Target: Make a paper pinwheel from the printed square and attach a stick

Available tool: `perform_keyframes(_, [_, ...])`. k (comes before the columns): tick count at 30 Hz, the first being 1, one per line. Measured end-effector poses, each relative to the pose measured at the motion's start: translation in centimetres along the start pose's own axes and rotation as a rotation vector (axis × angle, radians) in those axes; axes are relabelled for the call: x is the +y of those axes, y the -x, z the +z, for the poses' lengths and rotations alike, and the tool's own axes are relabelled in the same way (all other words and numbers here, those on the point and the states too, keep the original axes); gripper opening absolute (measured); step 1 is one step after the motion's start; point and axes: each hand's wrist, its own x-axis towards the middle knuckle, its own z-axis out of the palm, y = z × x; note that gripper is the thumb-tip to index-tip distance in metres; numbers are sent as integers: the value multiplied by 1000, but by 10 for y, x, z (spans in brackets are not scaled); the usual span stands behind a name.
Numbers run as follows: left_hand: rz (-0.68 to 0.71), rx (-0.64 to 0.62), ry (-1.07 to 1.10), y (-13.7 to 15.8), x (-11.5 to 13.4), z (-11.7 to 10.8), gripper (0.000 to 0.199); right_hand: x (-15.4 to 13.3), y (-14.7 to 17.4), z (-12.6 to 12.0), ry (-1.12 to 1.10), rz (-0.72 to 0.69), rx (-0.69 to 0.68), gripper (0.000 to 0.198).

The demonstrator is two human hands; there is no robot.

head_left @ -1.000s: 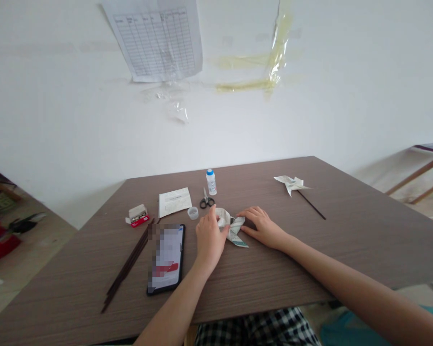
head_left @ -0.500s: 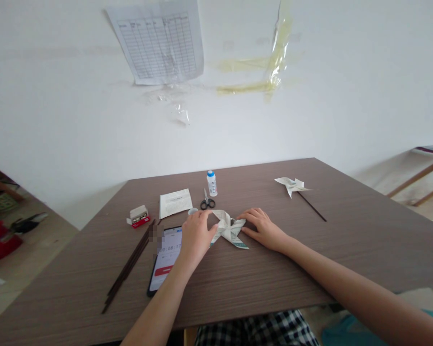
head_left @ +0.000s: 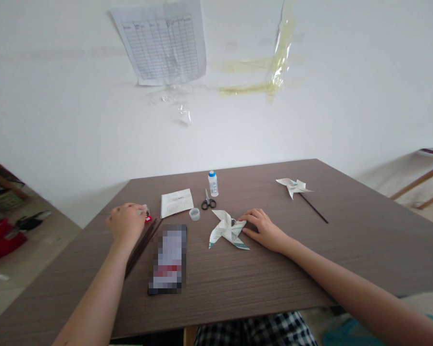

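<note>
A folded pinwheel [head_left: 228, 231] of printed paper lies on the table in front of me. My right hand [head_left: 262, 228] grips its right blade between thumb and fingers. Over at the left, my left hand [head_left: 127, 222] is above a small red and white box [head_left: 147, 214] and covers most of it; its fingertips are hidden, so their hold cannot be made out. Dark thin sticks [head_left: 144, 245] lie beneath and beside my left wrist. Between the hands are a phone [head_left: 169, 259] with a blurred screen and a small translucent cup [head_left: 194, 214].
Behind the pinwheel are black-handled scissors [head_left: 208, 203], a blue-capped white bottle [head_left: 212, 184] and a folded printed paper [head_left: 177, 203]. Another pinwheel [head_left: 295, 187] on a dark stick lies back right. The wooden table [head_left: 346, 250] meets a white wall.
My left hand has let go of the pinwheel and moved left to the small box, uncovering the cup and phone. My right hand has stayed at the pinwheel.
</note>
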Motion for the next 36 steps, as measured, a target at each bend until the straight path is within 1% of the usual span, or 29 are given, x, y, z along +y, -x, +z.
perform_keyframes(3, [-63,-48,-67,-6,-9,5,28,1,0,0,-6,1,18,30])
perform_keyframes(5, [-79,-62,-96,-9,-12,7,31,1,0,-1,-17,-1,29,28])
perform_keyframes(12, [-50,-146,-154,-14,-15,11,26,0,1,-2,-31,-3,42,26])
perform_keyframes(20, [-22,-183,-151,-24,-11,11,27,1,0,-2,-34,5,42,26])
perform_keyframes(25, [13,-182,-138,-25,-7,9,26,2,0,-3,-35,-5,52,25])
perform_keyframes(29, [28,-164,-102,-24,-5,8,30,3,0,-2,-33,-11,69,24])
perform_keyframes(36, [-24,-149,-34,-27,-10,6,28,2,0,-4,-43,-1,54,26])
